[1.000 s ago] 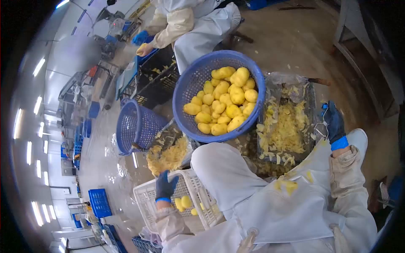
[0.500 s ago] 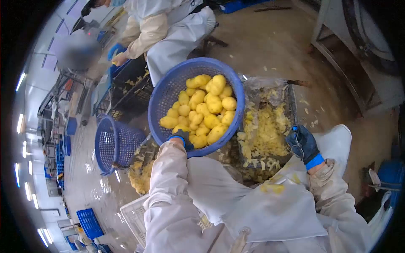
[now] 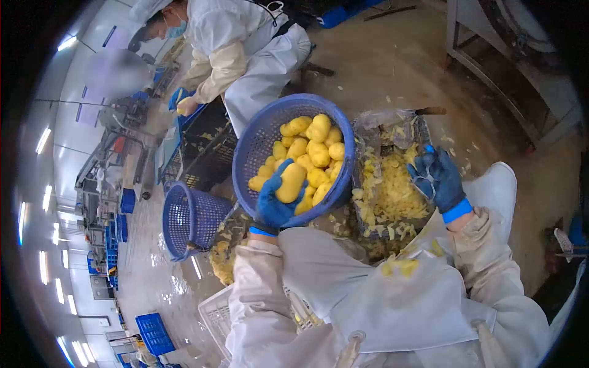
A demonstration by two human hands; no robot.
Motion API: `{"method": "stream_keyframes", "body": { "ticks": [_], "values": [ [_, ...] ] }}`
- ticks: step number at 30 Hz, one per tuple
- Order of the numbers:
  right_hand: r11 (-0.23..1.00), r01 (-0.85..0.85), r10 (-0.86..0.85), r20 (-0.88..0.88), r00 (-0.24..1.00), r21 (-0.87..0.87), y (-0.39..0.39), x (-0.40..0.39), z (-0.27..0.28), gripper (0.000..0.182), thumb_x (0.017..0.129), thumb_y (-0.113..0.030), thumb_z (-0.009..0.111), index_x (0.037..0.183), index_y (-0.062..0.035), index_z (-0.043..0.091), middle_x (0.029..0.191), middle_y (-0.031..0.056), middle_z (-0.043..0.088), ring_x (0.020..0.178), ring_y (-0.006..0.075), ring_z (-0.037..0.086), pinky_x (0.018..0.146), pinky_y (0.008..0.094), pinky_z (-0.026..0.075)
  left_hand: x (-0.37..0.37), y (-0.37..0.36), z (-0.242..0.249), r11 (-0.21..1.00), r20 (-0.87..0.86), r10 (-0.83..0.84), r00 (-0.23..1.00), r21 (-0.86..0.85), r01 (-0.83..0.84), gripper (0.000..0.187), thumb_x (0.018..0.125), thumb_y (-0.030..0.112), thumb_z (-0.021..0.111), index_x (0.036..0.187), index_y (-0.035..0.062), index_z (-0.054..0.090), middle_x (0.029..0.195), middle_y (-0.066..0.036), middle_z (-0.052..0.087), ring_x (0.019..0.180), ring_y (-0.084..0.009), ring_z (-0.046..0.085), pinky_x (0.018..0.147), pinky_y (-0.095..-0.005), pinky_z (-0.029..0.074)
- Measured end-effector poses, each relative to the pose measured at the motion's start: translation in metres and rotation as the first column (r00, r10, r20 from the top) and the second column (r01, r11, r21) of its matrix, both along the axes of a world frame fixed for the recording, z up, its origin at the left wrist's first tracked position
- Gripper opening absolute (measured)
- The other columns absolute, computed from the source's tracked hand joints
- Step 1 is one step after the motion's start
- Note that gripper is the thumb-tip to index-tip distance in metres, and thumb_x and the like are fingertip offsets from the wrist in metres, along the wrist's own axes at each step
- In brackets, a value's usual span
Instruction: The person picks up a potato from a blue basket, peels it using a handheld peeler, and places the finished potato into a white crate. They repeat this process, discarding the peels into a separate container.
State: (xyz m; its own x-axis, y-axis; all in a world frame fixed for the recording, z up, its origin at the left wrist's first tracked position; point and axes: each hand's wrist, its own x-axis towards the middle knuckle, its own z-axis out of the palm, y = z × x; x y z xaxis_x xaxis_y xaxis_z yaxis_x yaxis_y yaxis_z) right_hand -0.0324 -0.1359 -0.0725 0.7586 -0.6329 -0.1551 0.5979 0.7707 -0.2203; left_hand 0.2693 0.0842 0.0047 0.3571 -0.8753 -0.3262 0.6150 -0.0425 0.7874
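A peeled yellow potato [image 3: 291,182] rests in my gloved left hand [image 3: 273,205], gripped between thumb and fingers over the near side of the blue basket [image 3: 348,132]. More peeled potatoes [image 3: 319,129] fill much of that basket. My gloved right hand [image 3: 445,184] is above the right edge of a crate of peelings [image 3: 392,193], its fingers curled around a small metal peeler [image 3: 427,182]. Part of the peeler is hidden by the glove.
A second blue basket [image 3: 205,214] stands to the left. Below it are a heap of peelings [image 3: 222,260] and a white crate [image 3: 216,310]. Across from me sits a co-worker [image 3: 224,55] holding a potato beside a dark crate [image 3: 211,147]. Metal machinery [image 3: 491,80] stands at upper right.
My left hand has taken a potato and lifted it from the pile, turning palm up. My right hand has risen slightly and turned, showing the peeler. The view has shifted a little.
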Motion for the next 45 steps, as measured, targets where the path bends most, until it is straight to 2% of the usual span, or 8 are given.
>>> {"method": "stream_keyframes", "body": {
  "ticks": [6, 8, 13, 17, 20, 27, 33, 45],
  "values": [
    [0.926, 0.136, -0.155, -0.026, 0.988, -0.351, 0.045, 0.061, 0.087, 0.032, 0.095, -0.03, 0.042, 0.104, -0.003, 0.057, 0.093, 0.0066, 0.062, 0.087, 0.0152, 0.058, 0.08, 0.0287, 0.047, -0.127, -0.049, 0.0, 0.98, -0.578, 0.027, 0.815, -0.144, -0.134, 0.048, 0.087, 0.044, 0.05, 0.122, 0.0103, 0.05, 0.116, -0.008, 0.056, 0.103, -0.026, 0.055, 0.081, -0.0392, 0.05],
    [0.427, -0.024, -0.398, -0.212, 0.892, -0.904, 0.053, 0.056, 0.091, 0.029, 0.092, -0.022, 0.049, 0.112, -0.0014, 0.053, 0.099, 0.0065, 0.061, 0.092, 0.0197, 0.058, 0.081, 0.0314, 0.046, -0.159, -0.058, -0.008, 0.974, -0.616, -0.014, 0.787, -0.188, -0.129, 0.045, 0.086, 0.041, 0.05, 0.119, 0.01, 0.052, 0.111, -0.008, 0.058, 0.098, -0.0246, 0.057, 0.077, -0.0377, 0.052],
    [0.549, -0.185, -0.366, -0.433, 0.824, -0.815, 0.035, 0.047, 0.065, 0.024, 0.091, -0.022, 0.051, 0.095, -0.0007, 0.061, 0.085, 0.0055, 0.063, 0.08, 0.0124, 0.058, 0.073, 0.0275, 0.045, -0.194, -0.053, -0.01, 0.984, -0.59, 0.169, 0.79, 0.05, -0.173, 0.051, 0.084, 0.044, 0.049, 0.119, 0.0067, 0.05, 0.1, -0.012, 0.059, 0.084, -0.0251, 0.059, 0.067, -0.0336, 0.05],
    [0.508, -0.003, -0.648, -0.384, 0.658, -0.862, -0.023, 0.024, 0.038, 0.025, 0.091, -0.024, 0.051, 0.091, -0.0009, 0.061, 0.076, 0.0034, 0.062, 0.074, 0.0118, 0.056, 0.067, 0.0254, 0.045, -0.19, -0.041, -0.012, 0.927, -0.714, -0.366, 0.597, -0.332, 0.172, 0.054, 0.084, 0.041, 0.05, 0.124, 0.0047, 0.045, 0.108, -0.016, 0.057, 0.089, -0.0285, 0.057, 0.067, -0.0338, 0.052],
    [0.663, 0.252, -0.586, -0.279, 0.76, -0.705, -0.018, 0.007, 0.055, 0.021, 0.09, -0.022, 0.053, 0.086, -0.0029, 0.062, 0.075, 0.0042, 0.061, 0.07, 0.012, 0.055, 0.066, 0.0289, 0.045, -0.202, -0.043, 0.012, 0.994, -0.582, 0.028, 0.813, -0.073, -0.087, 0.05, 0.085, 0.041, 0.051, 0.118, 0.0046, 0.051, 0.106, -0.012, 0.059, 0.092, -0.0265, 0.058, 0.069, -0.0345, 0.052],
    [0.549, -0.256, -0.35, -0.497, 0.794, -0.796, 0.038, 0.019, 0.074, 0.022, 0.09, -0.02, 0.051, 0.087, -0.0009, 0.061, 0.077, 0.0068, 0.063, 0.074, 0.013, 0.058, 0.07, 0.0279, 0.046, -0.211, -0.05, -0.007, 0.996, -0.633, 0.084, 0.77, 0.023, -0.09, 0.043, 0.085, 0.042, 0.052, 0.111, 0.0088, 0.055, 0.101, -0.01, 0.061, 0.086, -0.0257, 0.059, 0.071, -0.0381, 0.05],
    [0.672, 0.324, -0.636, -0.294, 0.713, -0.666, -0.05, 0.0, 0.036, 0.028, 0.092, -0.027, 0.048, 0.085, -0.0032, 0.062, 0.074, 0.0031, 0.061, 0.066, 0.0125, 0.056, 0.062, 0.0263, 0.044, -0.208, -0.039, 0.002, 0.991, -0.533, -0.086, 0.842, -0.129, 0.02, 0.049, 0.086, 0.044, 0.052, 0.115, 0.0048, 0.052, 0.104, -0.011, 0.059, 0.087, -0.0249, 0.059, 0.067, -0.0329, 0.052],
    [0.645, 0.131, -0.589, -0.38, 0.713, -0.753, -0.016, 0.005, 0.048, 0.022, 0.091, -0.021, 0.05, 0.082, -0.0039, 0.061, 0.077, 0.0044, 0.061, 0.069, 0.0112, 0.056, 0.066, 0.0267, 0.044, -0.207, -0.041, -0.006, 0.998, -0.46, -0.064, 0.886, -0.05, 0.046, 0.043, 0.089, 0.042, 0.048, 0.12, 0.0124, 0.05, 0.096, -0.008, 0.06, 0.082, -0.0205, 0.058, 0.065, -0.0304, 0.05]
  ]
}}
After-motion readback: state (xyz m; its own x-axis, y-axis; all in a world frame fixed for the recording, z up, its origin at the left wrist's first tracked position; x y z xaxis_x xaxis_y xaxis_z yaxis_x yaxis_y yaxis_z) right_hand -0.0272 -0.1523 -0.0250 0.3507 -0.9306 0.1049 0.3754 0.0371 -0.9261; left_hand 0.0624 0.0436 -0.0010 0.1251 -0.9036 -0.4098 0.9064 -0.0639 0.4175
